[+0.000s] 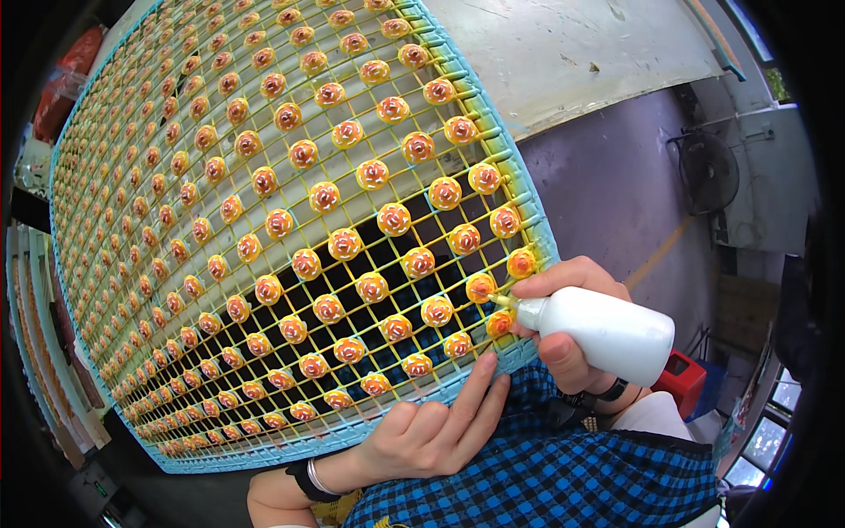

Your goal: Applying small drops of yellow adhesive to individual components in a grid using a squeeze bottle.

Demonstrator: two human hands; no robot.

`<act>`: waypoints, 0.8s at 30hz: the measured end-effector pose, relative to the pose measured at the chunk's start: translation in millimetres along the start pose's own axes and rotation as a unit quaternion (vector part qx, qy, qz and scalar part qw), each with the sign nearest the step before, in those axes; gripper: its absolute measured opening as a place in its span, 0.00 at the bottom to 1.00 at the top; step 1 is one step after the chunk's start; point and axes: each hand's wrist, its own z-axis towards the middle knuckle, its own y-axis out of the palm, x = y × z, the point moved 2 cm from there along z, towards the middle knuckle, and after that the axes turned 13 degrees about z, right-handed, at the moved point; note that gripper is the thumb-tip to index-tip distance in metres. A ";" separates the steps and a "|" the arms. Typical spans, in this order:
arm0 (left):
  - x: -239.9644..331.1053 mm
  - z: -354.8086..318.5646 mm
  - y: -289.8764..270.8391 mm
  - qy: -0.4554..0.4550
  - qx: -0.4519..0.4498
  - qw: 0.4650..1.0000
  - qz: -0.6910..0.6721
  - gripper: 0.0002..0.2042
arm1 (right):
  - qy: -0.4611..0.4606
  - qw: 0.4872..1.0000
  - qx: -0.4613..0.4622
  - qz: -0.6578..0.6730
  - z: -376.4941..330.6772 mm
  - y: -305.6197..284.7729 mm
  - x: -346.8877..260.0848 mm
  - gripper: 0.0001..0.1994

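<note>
A white squeeze bottle (616, 330) lies tilted in my right hand (570, 356), whose fingers wrap around its neck end. Its narrow yellowish nozzle points left, its tip at a small round orange piece (480, 288) near the rack's right corner. Many such yellow-orange pieces sit in rows on a yellow wire grid rack (363, 264) with a light-blue rim. Most carry white dashes over reddish-brown tops; the few around the nozzle look plain orange on top. My left hand (431, 431) rests at the rack's near rim, two fingers stretched out against it, the others curled.
Beneath the rack's far part is a pale worktable (563, 70). A black fan (707, 172) stands at the right by a grey wall. To the left are stacked blue-edged racks (48, 326); a red container (682, 378) sits behind my right wrist.
</note>
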 end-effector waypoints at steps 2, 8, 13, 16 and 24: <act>0.2 -0.1 0.9 -0.002 0.001 1.000 -0.001 0.12 | -0.012 1.000 -0.006 -0.024 1.3 0.8 -1.1 0.19; 0.1 -0.1 1.7 -0.003 0.007 1.000 0.004 0.12 | -0.026 0.999 -0.007 -0.035 2.0 1.5 -1.3 0.18; 0.0 -0.1 1.7 -0.001 0.007 1.000 0.005 0.11 | -0.022 0.999 -0.006 -0.027 1.7 1.9 -1.4 0.18; 0.2 -0.6 1.9 0.003 0.008 1.000 0.005 0.11 | -0.021 0.999 -0.014 -0.026 2.0 0.8 -1.0 0.18; -0.4 0.6 -1.1 0.010 -0.011 1.000 0.011 0.12 | 0.021 1.000 0.005 0.014 -1.5 -3.9 -4.2 0.20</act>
